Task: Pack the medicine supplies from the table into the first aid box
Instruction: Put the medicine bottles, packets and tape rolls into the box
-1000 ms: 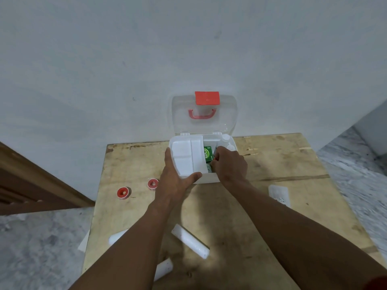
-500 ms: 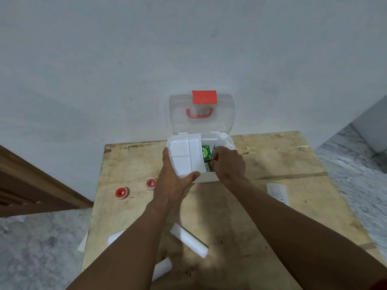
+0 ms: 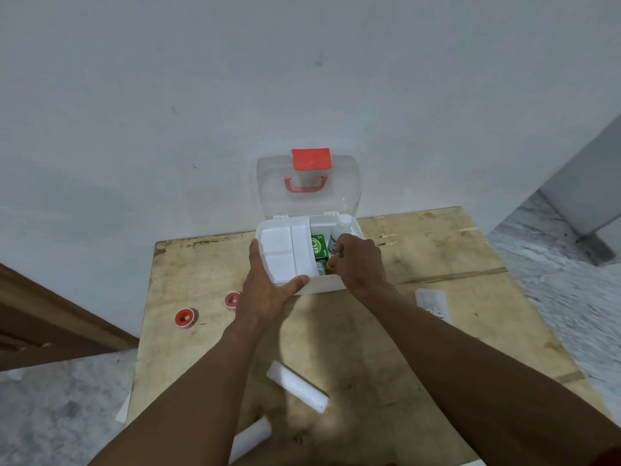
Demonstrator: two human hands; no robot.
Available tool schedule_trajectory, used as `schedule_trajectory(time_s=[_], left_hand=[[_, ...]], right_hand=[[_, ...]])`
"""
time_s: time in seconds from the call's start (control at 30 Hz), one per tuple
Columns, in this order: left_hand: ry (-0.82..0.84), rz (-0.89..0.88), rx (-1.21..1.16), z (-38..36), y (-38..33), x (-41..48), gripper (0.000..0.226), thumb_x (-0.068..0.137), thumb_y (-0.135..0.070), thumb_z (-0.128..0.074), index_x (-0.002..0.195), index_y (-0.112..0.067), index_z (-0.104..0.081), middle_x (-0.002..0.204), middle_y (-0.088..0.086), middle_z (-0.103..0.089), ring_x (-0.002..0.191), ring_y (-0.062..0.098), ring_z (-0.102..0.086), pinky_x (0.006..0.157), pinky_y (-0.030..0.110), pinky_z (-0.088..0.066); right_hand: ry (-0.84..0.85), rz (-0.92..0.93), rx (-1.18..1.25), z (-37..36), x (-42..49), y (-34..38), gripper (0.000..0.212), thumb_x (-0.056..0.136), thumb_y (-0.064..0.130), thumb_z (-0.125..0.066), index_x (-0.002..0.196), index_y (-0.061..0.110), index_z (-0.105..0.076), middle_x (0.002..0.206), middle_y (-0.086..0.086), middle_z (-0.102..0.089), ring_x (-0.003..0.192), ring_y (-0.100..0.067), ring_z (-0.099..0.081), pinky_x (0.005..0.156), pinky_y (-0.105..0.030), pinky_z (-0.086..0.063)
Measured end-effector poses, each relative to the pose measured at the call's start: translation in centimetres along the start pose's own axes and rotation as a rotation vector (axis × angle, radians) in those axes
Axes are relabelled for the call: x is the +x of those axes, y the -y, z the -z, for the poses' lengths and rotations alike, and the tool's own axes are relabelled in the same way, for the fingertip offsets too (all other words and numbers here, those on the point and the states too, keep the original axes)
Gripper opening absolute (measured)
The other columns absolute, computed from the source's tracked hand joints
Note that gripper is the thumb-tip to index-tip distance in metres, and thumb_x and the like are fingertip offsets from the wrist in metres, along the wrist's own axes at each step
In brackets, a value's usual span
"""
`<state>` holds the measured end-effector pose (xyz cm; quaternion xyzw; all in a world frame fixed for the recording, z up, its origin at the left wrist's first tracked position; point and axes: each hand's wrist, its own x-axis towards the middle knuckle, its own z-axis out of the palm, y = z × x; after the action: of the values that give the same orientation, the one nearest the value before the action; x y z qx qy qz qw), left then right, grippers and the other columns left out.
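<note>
The white first aid box (image 3: 324, 286) stands open at the table's far edge, its clear lid (image 3: 346, 193) with red latch and handle leaning on the wall. My left hand (image 3: 265, 290) grips the box's front left corner, thumb on the white inner tray (image 3: 279, 250). In the right compartment my right hand (image 3: 359, 260) has its fingers curled around a small yellowish item (image 3: 331, 266), mostly hidden. A green carton (image 3: 318, 245) and a white bottle (image 3: 344, 220) sit inside the box.
On the wooden table (image 3: 437, 250) lie two red-and-white tape rolls (image 3: 184, 318) (image 3: 232, 300) at the left. A white roll (image 3: 297, 386) is between my forearms, another white roll (image 3: 252, 438) at the near edge, and a flat packet (image 3: 432, 304) at the right.
My right hand has shifted slightly inside the right compartment, and a yellowish item now shows at its fingertips. My left hand keeps the same hold on the box.
</note>
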<state>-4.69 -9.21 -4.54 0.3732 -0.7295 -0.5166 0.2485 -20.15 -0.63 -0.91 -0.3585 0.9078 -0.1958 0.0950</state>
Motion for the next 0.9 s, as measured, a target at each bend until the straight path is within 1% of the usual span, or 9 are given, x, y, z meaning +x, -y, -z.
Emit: schedule_trajectory(time_s=[0.1, 0.2, 0.33, 0.4, 0.47, 0.6, 0.7, 0.8, 0.9], left_hand=[[0.008, 0.009, 0.005, 0.1, -0.2, -0.2, 0.097, 0.072, -0.032, -0.083, 0.142, -0.028, -0.016, 0.119, -0.013, -0.044, 0.106, 0.009, -0.047, 0.068, 0.009, -0.040], [0.019, -0.001, 0.003, 0.2, -0.3, -0.3, 0.098, 0.072, -0.031, -0.083, 0.143, -0.027, -0.015, 0.121, -0.013, -0.042, 0.110, 0.010, -0.045, 0.076, 0.017, -0.044], [0.028, 0.022, -0.012, 0.1, -0.8, -0.6, 0.098, 0.076, -0.027, -0.080, 0.147, -0.024, -0.013, 0.123, -0.015, -0.038, 0.110, 0.008, -0.040, 0.082, 0.020, -0.038], [0.037, 0.021, 0.003, 0.1, -0.7, -0.6, 0.098, 0.077, -0.027, -0.080, 0.147, -0.023, -0.012, 0.124, -0.016, -0.037, 0.110, 0.008, -0.039, 0.085, 0.024, -0.036], [0.043, 0.017, 0.017, 0.2, -0.5, -0.4, 0.099, 0.075, -0.030, -0.081, 0.147, -0.024, -0.012, 0.125, -0.014, -0.038, 0.113, 0.010, -0.041, 0.089, 0.027, -0.037], [0.034, 0.076, 0.048, 0.0, -0.3, -0.3, 0.104, 0.076, -0.035, -0.080, 0.150, -0.024, -0.008, 0.142, -0.002, -0.041, 0.126, 0.024, -0.044, 0.098, 0.036, -0.037], [0.027, 0.085, 0.069, 0.0, -0.5, -0.3, 0.103, 0.077, -0.036, -0.078, 0.151, -0.025, -0.006, 0.147, 0.001, -0.039, 0.130, 0.027, -0.042, 0.100, 0.035, -0.035], [0.020, 0.122, 0.073, -0.1, -0.3, -0.1, 0.105, 0.076, -0.039, -0.079, 0.151, -0.028, -0.006, 0.149, 0.000, -0.036, 0.132, 0.028, -0.039, 0.106, 0.042, -0.035], [0.014, 0.170, 0.068, 0.0, -0.1, 0.3, 0.109, 0.071, -0.045, -0.082, 0.150, -0.034, -0.007, 0.150, -0.002, -0.035, 0.133, 0.028, -0.039, 0.108, 0.050, -0.037]], right_hand=[[-0.059, 0.020, 0.051, 0.7, -0.7, -0.2, 0.008, 0.082, 0.013, -0.067, 0.090, 0.011, -0.065, 0.085, -0.011, -0.072, 0.080, -0.033, -0.066, 0.070, -0.037, -0.054], [-0.182, 0.065, 0.046, 1.7, -1.9, -0.9, 0.006, 0.088, 0.014, -0.063, 0.089, 0.008, -0.065, 0.083, -0.012, -0.073, 0.080, -0.034, -0.065, 0.070, -0.035, -0.048], [-0.243, 0.008, 0.050, 2.3, -4.2, -3.4, 0.009, 0.091, 0.016, -0.063, 0.086, 0.009, -0.065, 0.079, -0.009, -0.072, 0.073, -0.029, -0.066, 0.063, -0.032, -0.048], [-0.213, -0.077, 0.001, 2.5, -5.5, -5.1, 0.008, 0.092, 0.017, -0.059, 0.088, 0.013, -0.063, 0.082, -0.007, -0.071, 0.076, -0.029, -0.067, 0.066, -0.035, -0.053], [-0.152, -0.194, -0.062, 2.7, -6.7, -7.1, 0.011, 0.093, 0.020, -0.054, 0.097, 0.016, -0.064, 0.094, -0.007, -0.071, 0.088, -0.030, -0.066, 0.073, -0.035, -0.052], [-0.018, -0.412, -0.172, 2.8, -8.6, -11.0, 0.030, 0.094, 0.028, -0.054, 0.121, 0.017, -0.055, 0.121, -0.011, -0.057, 0.115, -0.032, -0.052, 0.087, -0.040, -0.047], [0.084, -0.554, -0.198, 2.4, -9.1, -12.9, 0.051, 0.090, 0.040, -0.060, 0.130, 0.014, -0.041, 0.127, -0.016, -0.048, 0.119, -0.035, -0.046, 0.091, -0.043, -0.045], [0.118, -0.583, -0.133, 2.0, -8.7, -14.3, 0.072, 0.084, 0.045, -0.066, 0.137, 0.013, -0.029, 0.129, -0.018, -0.047, 0.120, -0.038, -0.047, 0.092, -0.045, -0.044], [0.072, -0.562, -0.059, 1.9, -7.8, -14.9, 0.072, 0.082, 0.042, -0.066, 0.134, 0.009, -0.029, 0.126, -0.017, -0.051, 0.117, -0.038, -0.051, 0.090, -0.043, -0.046]])
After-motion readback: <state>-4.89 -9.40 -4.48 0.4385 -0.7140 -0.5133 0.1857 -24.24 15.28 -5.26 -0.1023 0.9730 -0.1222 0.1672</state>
